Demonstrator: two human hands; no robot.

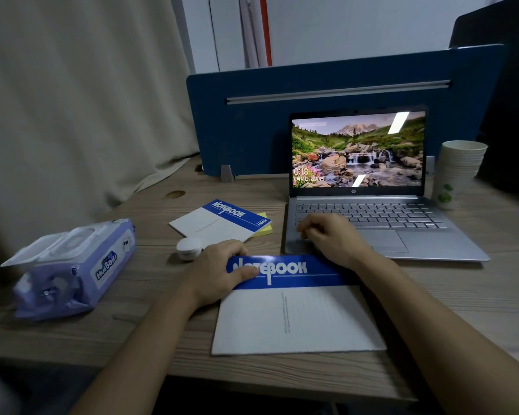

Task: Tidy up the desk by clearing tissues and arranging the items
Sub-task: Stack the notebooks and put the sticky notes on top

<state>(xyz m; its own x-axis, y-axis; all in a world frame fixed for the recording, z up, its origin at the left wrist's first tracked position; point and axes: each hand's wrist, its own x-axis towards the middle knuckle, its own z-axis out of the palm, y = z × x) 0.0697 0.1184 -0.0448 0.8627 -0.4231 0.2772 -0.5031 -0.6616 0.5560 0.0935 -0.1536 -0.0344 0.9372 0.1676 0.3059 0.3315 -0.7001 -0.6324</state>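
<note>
Under the left grip [222, 269], near notebook [294, 313].

Dim, soft-focus room; the glowing laptop screen [358, 151] shows glare streaks, and edges bend.

Bare desk [150, 298] between wipes pack [72, 265], near notebook [294, 319], seemingly passable.

Blue partition panel [252, 130] upright along desk's far edge. Beige curtain [72, 100] hanging past desk's left edge. White wall [357, 25] behind panel. Dark object [513, 100] at far right corner, unidentifiable.
</note>
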